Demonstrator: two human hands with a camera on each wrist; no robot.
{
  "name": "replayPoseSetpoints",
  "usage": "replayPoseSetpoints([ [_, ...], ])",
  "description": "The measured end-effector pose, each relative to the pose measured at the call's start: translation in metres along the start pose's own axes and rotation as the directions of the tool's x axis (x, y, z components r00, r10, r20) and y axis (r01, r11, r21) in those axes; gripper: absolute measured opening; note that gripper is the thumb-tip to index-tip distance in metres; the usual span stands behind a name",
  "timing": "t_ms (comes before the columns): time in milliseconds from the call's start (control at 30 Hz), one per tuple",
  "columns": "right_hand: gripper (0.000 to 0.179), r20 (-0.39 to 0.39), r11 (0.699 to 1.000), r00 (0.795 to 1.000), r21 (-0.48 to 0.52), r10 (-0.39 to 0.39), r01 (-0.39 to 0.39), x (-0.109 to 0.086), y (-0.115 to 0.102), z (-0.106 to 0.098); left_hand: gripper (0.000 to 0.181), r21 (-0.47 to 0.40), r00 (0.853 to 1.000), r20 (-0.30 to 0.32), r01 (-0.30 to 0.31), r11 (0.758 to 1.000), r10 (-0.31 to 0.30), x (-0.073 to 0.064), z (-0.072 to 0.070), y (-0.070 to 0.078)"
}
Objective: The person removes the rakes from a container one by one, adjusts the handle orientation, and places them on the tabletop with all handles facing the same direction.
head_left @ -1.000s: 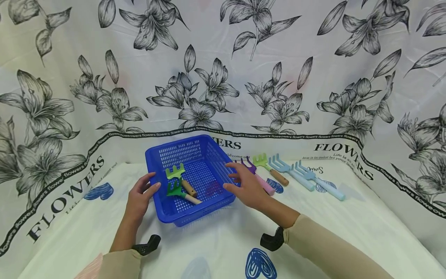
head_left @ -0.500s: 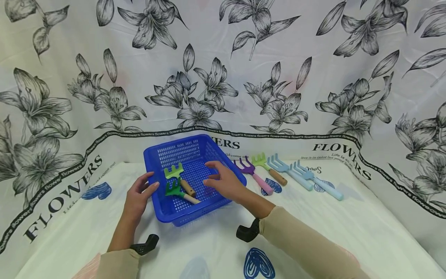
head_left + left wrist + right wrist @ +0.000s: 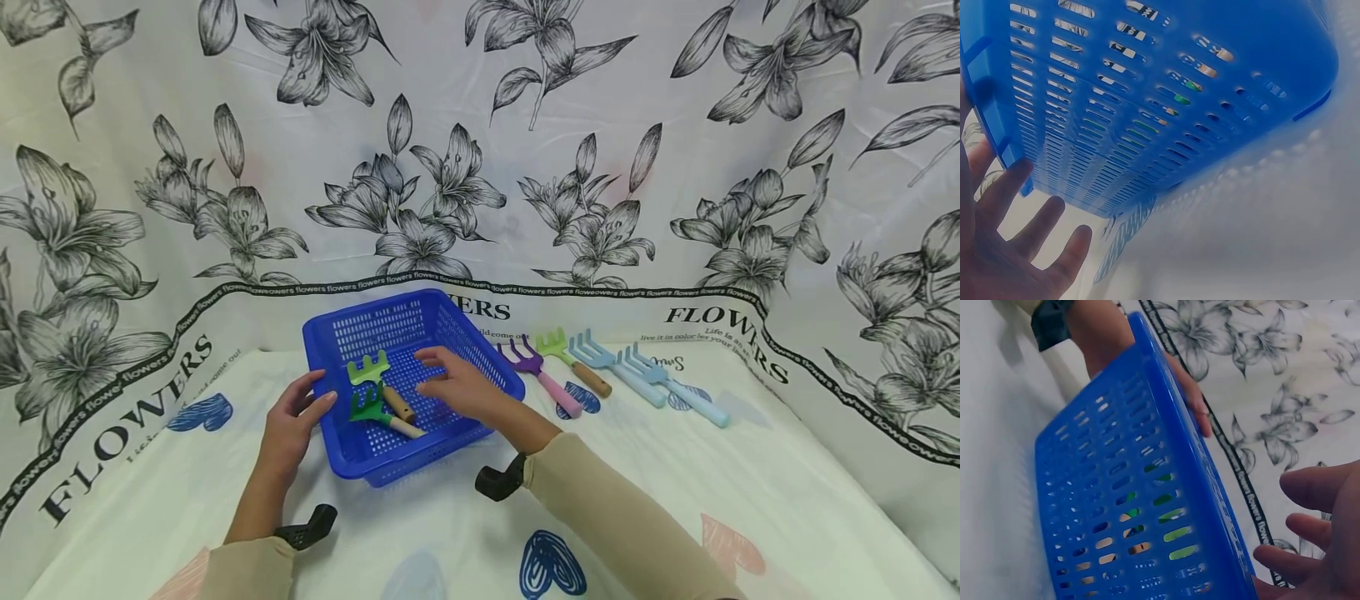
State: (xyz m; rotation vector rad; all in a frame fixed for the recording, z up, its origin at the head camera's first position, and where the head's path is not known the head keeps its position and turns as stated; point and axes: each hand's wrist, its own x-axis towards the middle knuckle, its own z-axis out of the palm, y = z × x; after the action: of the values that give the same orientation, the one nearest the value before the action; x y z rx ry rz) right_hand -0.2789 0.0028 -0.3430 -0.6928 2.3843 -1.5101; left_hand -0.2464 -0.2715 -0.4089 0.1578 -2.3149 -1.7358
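Note:
A blue perforated plastic basket stands on the table. In it lie two small hand rakes: a light green one with a wooden handle and a dark green one with a pale handle. My left hand is at the basket's left rim, thumb toward the inside. In the left wrist view its fingers are spread outside the wall. Over the basket's right part hovers my right hand, fingers relaxed and holding nothing. Its fingers appear spread beyond the rim in the right wrist view.
To the right of the basket lie a purple rake with a pink handle, a light green rake with a wooden handle, and two light blue rakes. A flower-printed curtain rises behind the white tablecloth.
My right hand has moved left from the basket's right rim to above its inside, uncovering the purple rake. The left hand keeps its place at the left rim. The view has shifted slightly.

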Motion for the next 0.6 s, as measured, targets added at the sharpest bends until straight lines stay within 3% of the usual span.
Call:
replayPoseSetpoints([
  [133, 0.048, 0.072, 1.0, 0.997, 0.012, -0.007, 0.006, 0.009, 0.0, 0.002, 0.065, 0.001, 1.0, -0.004, 0.003, 1.0, -0.003, 0.0, 0.0, 0.001],
  [267, 0.049, 0.151, 0.999, 0.988, 0.015, 0.033, -0.035, 0.018, 0.001, 0.005, 0.069, 0.003, 1.0, -0.01, 0.001, 1.0, -0.001, 0.0, 0.0, 0.0],
  [467, 0.047, 0.295, 0.992, 0.949, 0.023, 0.115, -0.127, 0.026, 0.002, 0.005, 0.066, -0.004, 1.0, -0.011, -0.008, 1.0, 0.008, 0.003, 0.001, -0.002],
  [600, 0.046, 0.341, 0.988, 0.928, -0.013, 0.147, -0.151, 0.029, 0.003, 0.009, 0.064, 0.003, 1.0, -0.01, -0.01, 1.0, 0.01, 0.003, 0.0, -0.004],
])
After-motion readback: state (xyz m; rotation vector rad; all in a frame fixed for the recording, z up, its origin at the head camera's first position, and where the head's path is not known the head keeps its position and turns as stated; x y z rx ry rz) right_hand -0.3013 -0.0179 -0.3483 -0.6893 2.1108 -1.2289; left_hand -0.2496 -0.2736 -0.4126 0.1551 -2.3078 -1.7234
